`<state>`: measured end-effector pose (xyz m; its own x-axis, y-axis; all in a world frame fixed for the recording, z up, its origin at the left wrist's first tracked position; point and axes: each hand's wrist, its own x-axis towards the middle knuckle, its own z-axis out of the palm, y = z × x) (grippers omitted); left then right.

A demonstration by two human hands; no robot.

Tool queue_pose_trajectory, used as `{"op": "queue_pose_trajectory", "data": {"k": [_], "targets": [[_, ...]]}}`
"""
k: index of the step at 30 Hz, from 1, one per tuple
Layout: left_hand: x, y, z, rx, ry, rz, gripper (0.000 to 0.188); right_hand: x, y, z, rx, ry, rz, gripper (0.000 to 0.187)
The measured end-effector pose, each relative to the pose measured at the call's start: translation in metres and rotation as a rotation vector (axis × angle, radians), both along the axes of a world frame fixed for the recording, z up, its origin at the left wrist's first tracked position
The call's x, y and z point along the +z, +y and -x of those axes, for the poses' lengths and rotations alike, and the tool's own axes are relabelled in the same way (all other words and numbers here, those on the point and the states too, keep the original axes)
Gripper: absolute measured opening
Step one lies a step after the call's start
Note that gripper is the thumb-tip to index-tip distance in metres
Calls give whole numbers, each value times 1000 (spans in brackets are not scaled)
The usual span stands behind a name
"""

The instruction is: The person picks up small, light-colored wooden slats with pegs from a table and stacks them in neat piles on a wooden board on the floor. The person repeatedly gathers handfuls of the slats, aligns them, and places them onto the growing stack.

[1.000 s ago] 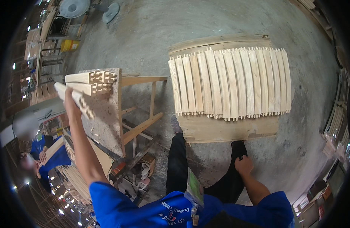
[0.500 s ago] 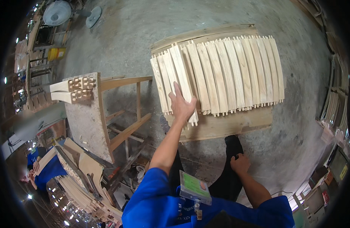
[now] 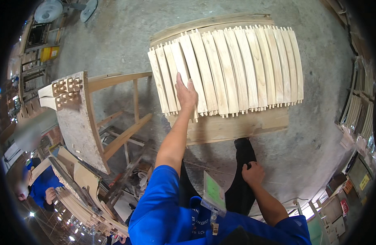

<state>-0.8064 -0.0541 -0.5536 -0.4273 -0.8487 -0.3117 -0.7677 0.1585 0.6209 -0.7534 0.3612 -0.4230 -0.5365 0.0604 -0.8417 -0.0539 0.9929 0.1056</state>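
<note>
A row of pale, slightly curved wooden slats (image 3: 256,67) with small round pegs at their ends lies side by side on a wooden board (image 3: 237,127) on the floor. My left hand (image 3: 186,96) is over the near end of one slat (image 3: 179,61) toward the row's left side, thumb apart from the fingers, gripping it. That slat's near end juts out a little beyond its neighbours. My right hand (image 3: 253,172) holds nothing and rests on my right leg, its fingers loosely bent and partly hidden.
To the left stands a wooden frame (image 3: 128,81) with a worn board (image 3: 79,122) bearing several pegged wood pieces (image 3: 65,90). A fan (image 3: 48,11) is at the far left. A co-worker in blue (image 3: 45,183) is beside stacked curved wood at lower left. More stacked wood (image 3: 361,110) lines the right side.
My left hand has lowered the slat from on top of the row into line with the others, moving slightly left. My right hand stays on my leg. The view has shifted a little.
</note>
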Motion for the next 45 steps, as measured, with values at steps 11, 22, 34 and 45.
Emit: {"op": "queue_pose_trajectory", "data": {"k": [11, 22, 34, 45], "targets": [[43, 58, 33, 74, 78, -33, 71, 1, -3, 4, -9, -13, 18, 49], [131, 41, 7, 131, 504, -3, 56, 3, -22, 0, 77, 85, 71, 43], [359, -192, -258, 747, 829, 183, 37, 107, -346, 0, 270, 239, 1171, 41], [325, -329, -338, 975, 104, 37, 73, 311, -782, -100, 1161, 430, 843, 124]]}}
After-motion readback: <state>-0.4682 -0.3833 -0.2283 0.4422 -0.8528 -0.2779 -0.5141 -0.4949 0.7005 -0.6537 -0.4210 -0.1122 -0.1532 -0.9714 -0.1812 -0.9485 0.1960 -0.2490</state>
